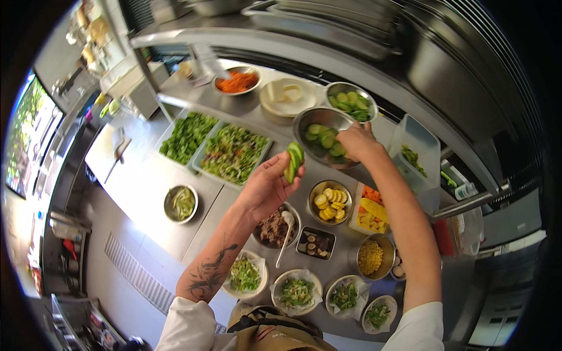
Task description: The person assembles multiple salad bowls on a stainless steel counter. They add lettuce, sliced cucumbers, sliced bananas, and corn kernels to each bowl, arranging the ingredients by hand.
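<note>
Several overlapping cucumber slices (294, 162) are held between the thumb and fingers of my left hand (273, 178), raised over the counter's middle. Bent down over the right rim of a metal bowl (301, 121), my right hand (358, 142) has its fingers closed at the cucumber slices (324, 136) inside; its fingertips are partly hidden. Nearest me stand white paper-lined bowls of greens: one (244, 275) at the left, one (297, 292) in the middle, one (346, 296) to the right, and a smaller one (379, 315) beyond it.
Two tubs of leafy greens (231, 153) stand at the left. Around my forearms are bowls of sliced yellow squash (330, 202), corn kernels (370, 257) and brown shredded food (272, 228) with a spoon (285, 237). Shredded carrot (237, 82) sits far back, below a metal shelf (234, 38).
</note>
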